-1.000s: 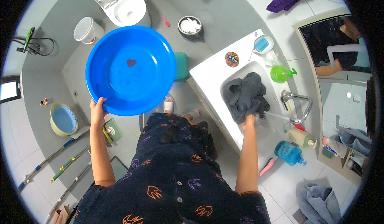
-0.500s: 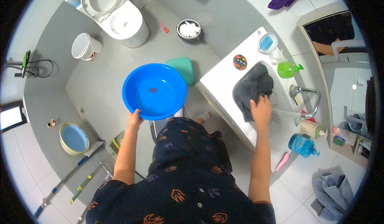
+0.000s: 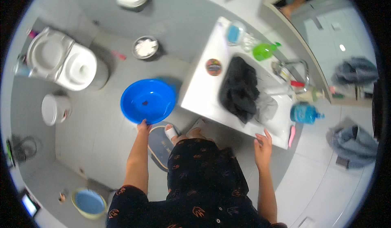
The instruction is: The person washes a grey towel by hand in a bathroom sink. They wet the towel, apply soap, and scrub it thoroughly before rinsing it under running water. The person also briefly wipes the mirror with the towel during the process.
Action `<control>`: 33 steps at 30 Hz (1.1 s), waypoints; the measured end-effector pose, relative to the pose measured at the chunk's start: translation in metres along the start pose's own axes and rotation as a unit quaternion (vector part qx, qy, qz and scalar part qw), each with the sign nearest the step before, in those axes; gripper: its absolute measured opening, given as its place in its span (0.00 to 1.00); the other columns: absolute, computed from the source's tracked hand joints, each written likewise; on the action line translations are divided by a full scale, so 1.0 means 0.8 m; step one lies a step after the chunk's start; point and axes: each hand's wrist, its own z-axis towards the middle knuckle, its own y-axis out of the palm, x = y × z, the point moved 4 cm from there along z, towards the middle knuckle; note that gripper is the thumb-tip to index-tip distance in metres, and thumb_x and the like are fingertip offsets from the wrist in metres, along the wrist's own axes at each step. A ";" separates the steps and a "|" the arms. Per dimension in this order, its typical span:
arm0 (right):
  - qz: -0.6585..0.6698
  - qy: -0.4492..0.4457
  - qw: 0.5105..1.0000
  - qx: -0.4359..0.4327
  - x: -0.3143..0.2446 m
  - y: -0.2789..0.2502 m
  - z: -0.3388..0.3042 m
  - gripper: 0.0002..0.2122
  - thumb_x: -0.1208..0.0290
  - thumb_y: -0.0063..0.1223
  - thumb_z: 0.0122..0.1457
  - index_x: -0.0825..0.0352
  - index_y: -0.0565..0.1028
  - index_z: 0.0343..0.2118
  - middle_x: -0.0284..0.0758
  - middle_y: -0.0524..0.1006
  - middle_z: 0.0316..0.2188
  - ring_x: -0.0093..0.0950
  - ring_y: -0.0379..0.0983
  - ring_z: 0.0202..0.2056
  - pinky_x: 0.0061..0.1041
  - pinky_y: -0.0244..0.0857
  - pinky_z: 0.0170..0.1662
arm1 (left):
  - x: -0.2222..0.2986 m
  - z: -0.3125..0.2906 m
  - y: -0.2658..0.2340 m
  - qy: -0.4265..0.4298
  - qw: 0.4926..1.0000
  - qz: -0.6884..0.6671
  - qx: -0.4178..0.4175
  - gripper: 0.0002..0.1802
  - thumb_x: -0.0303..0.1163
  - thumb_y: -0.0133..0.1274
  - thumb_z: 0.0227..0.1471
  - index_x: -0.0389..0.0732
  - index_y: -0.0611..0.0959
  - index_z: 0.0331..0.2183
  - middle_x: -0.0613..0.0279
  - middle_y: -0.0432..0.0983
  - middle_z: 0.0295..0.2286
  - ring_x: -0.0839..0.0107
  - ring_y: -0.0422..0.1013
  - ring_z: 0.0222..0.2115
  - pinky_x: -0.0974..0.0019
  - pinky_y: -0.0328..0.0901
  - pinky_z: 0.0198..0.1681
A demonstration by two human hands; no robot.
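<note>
My left hand [image 3: 144,126] grips the near rim of a round blue basin [image 3: 157,106] and holds it out in front of me, left of the washstand. A small dark patch shows on the basin's bottom. A bunched dark cloth [image 3: 240,90] lies in the sink of the white washstand [image 3: 199,90]. My right hand [image 3: 263,146] is off the cloth, beside the sink's near edge, with fingers apart and nothing in them. The metal faucet [image 3: 304,71] stands at the sink's right side, and what looks like a stream of water runs from it, blurred.
A green pump bottle [image 3: 262,51], a blue pump bottle [image 3: 303,114] and a pink-handled brush [image 3: 292,136] line the washstand. A round patterned tin [image 3: 213,67] lies on its top. A bin [image 3: 145,48], toilet [image 3: 79,69] and white bucket [image 3: 55,110] stand on the floor.
My right hand has let go of the dark cloth and drawn back toward me. The view has turned; my left hand still holds the basin.
</note>
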 end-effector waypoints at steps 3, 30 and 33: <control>-0.016 -0.011 1.000 0.024 -0.008 0.002 0.005 0.09 0.76 0.48 0.56 0.70 0.74 0.39 0.41 0.59 0.56 0.31 0.70 0.44 0.24 0.68 0.41 | -0.009 0.033 0.014 0.002 0.996 -0.033 -0.088 0.18 0.34 0.47 0.55 0.38 0.67 0.46 0.52 0.70 0.38 0.58 0.69 0.39 0.58 0.70 0.34; 0.044 0.275 0.960 -0.042 0.394 0.040 0.315 0.52 0.33 0.52 0.39 0.54 0.40 0.63 0.58 0.31 0.61 0.57 0.27 0.61 0.57 0.31 0.58 | -0.099 -0.591 0.392 0.448 0.714 0.454 -0.289 0.10 0.21 0.45 0.53 0.39 0.75 0.38 0.62 0.74 0.33 0.75 0.72 0.28 0.72 0.66 0.29; 0.001 0.395 0.913 -0.098 0.293 0.058 0.341 0.51 0.36 0.55 0.40 0.51 0.39 0.63 0.56 0.29 0.61 0.59 0.27 0.61 0.62 0.33 0.56 | -0.170 -0.619 0.447 0.490 0.578 0.536 -0.372 0.14 0.23 0.49 0.50 0.40 0.75 0.41 0.54 0.70 0.36 0.64 0.72 0.33 0.69 0.68 0.33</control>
